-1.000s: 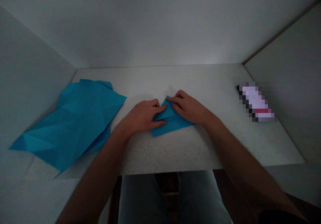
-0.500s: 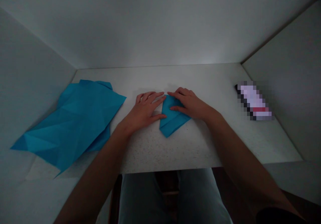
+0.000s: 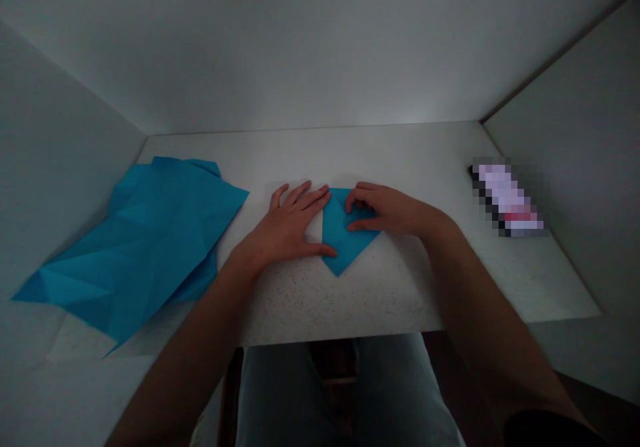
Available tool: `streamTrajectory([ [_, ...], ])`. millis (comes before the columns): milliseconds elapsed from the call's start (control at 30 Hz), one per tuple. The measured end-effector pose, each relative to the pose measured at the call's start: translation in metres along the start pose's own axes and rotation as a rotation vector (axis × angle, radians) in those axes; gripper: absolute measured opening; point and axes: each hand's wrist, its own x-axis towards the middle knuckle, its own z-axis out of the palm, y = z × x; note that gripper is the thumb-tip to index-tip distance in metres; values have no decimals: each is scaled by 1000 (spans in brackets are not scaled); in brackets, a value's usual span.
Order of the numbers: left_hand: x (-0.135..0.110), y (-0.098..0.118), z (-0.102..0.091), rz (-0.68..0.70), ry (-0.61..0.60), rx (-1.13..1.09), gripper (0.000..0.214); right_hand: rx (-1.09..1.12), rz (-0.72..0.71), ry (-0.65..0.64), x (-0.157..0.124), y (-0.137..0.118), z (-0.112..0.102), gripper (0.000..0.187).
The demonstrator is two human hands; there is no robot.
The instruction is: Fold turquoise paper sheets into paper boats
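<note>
A small piece of folded blue paper (image 3: 341, 237) lies flat on the table, with a pointed corner towards me. My left hand (image 3: 287, 227) is open, fingers spread; its index fingertip and thumb rest on the paper's left edge. On the right side, my right hand (image 3: 380, 208) is over the paper with curled fingers. Its thumb and index finger are apart and touch the top of the sheet, with nothing gripped between them. Part of the paper's right side is hidden under this hand.
Large creased blue paper (image 3: 150, 240) lies to the left, sticking out past the table's left edge. At the right, a phone-like device (image 3: 507, 200) with a pixelated screen lies on the white table (image 3: 310, 307). White walls enclose the back and sides.
The flap across the paper's lower part now lies flat, its fold line no longer showing. My right hand's fingers have curled and drawn back to the right. My left thumb has moved onto the lower edge.
</note>
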Motion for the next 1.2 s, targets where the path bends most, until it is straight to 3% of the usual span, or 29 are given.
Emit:
streamTrajectory([
  [133, 0, 3, -1, -16, -13, 15, 119, -27, -24, 13, 3, -4, 3, 28],
  [367, -1, 5, 0, -28, 8, 23, 117, -49, 108, 24, -2, 8, -5, 21],
  [533, 0, 7, 0, 10, 22, 20, 109, -173, 144, 148, -7, 25, -14, 24],
  [767, -1, 0, -5, 27, 105, 14, 72, -138, 105, 236, -10, 30, -14, 35],
  [867, 0, -11, -13, 12, 131, -4, 45, -43, 56, 178, -18, 28, -19, 51],
  [1000, 3, -19, -22, 2, 53, -94, 24, 14, 76, 85, -23, 25, -24, 67],
  [1100, 1, -13, -25, 17, 49, -122, 27, 48, 76, 66, -22, 26, -26, 52],
  [1200, -2, -4, -26, 21, 56, -136, 60, 74, 47, 90, -18, 28, -25, 37],
])
